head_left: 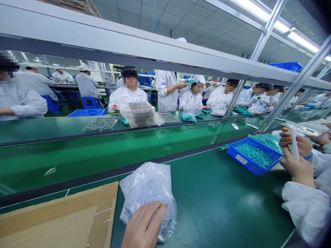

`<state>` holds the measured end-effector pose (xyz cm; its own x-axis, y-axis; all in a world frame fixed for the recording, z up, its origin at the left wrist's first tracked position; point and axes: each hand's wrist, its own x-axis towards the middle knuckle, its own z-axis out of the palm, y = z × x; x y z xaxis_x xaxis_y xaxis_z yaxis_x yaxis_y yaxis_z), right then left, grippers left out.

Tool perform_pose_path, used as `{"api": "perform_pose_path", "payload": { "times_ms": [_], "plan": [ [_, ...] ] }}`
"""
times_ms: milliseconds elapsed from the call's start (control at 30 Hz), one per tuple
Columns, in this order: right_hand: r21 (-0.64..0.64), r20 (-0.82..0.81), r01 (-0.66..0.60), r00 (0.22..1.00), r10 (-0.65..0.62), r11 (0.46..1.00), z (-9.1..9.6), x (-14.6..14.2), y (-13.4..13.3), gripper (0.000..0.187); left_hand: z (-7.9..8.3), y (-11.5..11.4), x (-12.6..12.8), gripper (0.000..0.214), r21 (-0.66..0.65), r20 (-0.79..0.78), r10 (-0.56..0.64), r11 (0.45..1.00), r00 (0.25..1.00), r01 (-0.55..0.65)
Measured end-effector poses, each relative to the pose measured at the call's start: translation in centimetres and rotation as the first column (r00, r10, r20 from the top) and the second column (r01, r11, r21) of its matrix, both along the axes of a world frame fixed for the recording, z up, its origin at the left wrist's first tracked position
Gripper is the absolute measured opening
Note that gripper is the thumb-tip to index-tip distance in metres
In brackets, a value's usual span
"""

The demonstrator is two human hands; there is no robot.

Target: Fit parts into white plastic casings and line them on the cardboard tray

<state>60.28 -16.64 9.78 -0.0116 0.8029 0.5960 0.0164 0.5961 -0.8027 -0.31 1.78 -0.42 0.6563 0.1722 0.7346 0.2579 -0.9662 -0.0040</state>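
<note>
The left hand [143,225] lies palm down on a clear plastic bag [148,193]; whether it grips cannot be told. The bag, on a green bench [207,206] beside a cardboard sheet [51,215], still bulges with small parts [147,196]. The right hand is out of view.

My hand [143,225] rests on a clear plastic bag [146,182] of small parts, with cardboard [57,217] to its left on the green bench [207,213]. Nearby, a co-worker's hands [297,168] hold a white tube [294,144] beside a blue tray [253,168] of teal parts [254,155].
</note>
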Motion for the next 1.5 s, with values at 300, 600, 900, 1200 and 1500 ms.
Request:
{"api": "perform_pose_path", "payload": {
  "times_ms": [300, 600, 900, 1200, 1500],
  "plan": [
    [-0.033, -0.041, 0.057, 0.997, -0.059, 0.998, 0.2, -0.1, 0.1, 0.058, -0.1, 0.2, 0.0, 0.042, 0.004, 0.000, -0.001, 1.000, 1.000, 0.001],
    [-0.068, -0.016, -0.020, 1.000, 0.019, 0.997, 0.1, 0.0, 0.6, 0.052, 0.0, -0.4, 0.0, 0.042, -0.053, 0.000, 0.008, 0.999, 1.000, -0.008],
    [-0.093, 0.183, -0.195, 0.961, 0.210, 0.976, 0.8, -1.1, 1.0, 0.044, -0.1, -0.1, -0.1, 0.036, -0.030, 0.008, -0.007, 1.000, 1.000, 0.007],
    [-0.222, 0.652, -0.390, 0.622, 0.434, 0.893, 3.0, -7.8, 2.7, 0.035, -0.2, -0.6, 0.0, 0.040, -0.068, -0.002, 0.027, 0.997, 1.000, -0.027],
    [-0.390, 0.447, -0.400, 0.705, 0.550, 0.829, -6.0, -17.4, 6.1, 0.026, -0.3, 0.0, -0.1, 0.040, -0.017, -0.013, -0.006, 1.000, 1.000, 0.006]
  ]
}}
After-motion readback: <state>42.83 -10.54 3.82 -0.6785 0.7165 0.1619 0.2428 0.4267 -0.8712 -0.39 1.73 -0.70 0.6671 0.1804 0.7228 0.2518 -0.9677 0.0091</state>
